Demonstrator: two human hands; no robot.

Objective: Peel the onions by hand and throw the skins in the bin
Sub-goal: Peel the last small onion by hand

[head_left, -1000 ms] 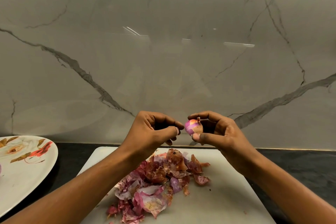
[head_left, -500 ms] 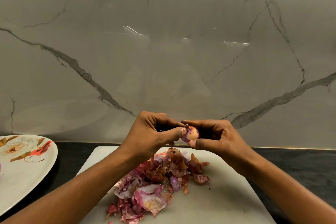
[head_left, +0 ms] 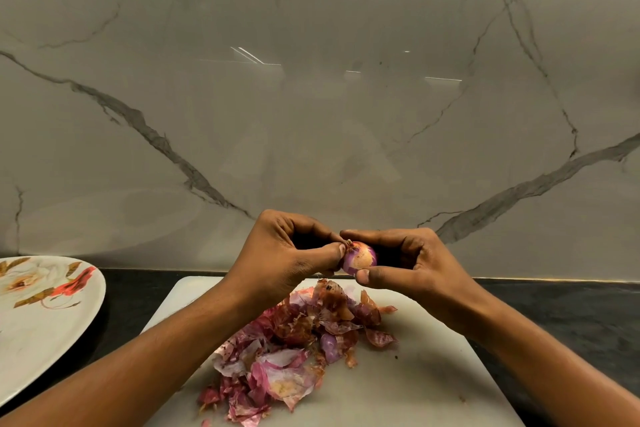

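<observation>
Onion: a small red onion (head_left: 360,258), held in the air at the centre of the frame, above the far edge of the cutting board (head_left: 415,374). Purple flesh shows on it, with a tan patch of dry skin facing me.
Onion's axis: it lies roughly sideways across the frame. The dry, stalky tip points left and a little up, towards my left thumb. The other end is tucked into my right palm and I cannot see it.
Left hand: my left hand (head_left: 291,260) is curled, thumb and forefinger pinching at the tip end of the onion.
Right hand: my right hand (head_left: 412,263) grips the onion, thumb under it and forefinger curled over the top. The other fingers are bent behind it.
Skins: a loose pile of skins (head_left: 298,343), red, pink and brown, lies on the board below my hands, running towards the lower centre of the frame. My left forearm crosses over its left edge.
Board: white, lying on the dark worktop (head_left: 554,302).
Plate: a white plate (head_left: 34,322) with a flower print, at the left edge of the frame, well apart from the pile.
Wall: a grey marbled wall (head_left: 311,80) with dark veins fills the upper frame.
</observation>
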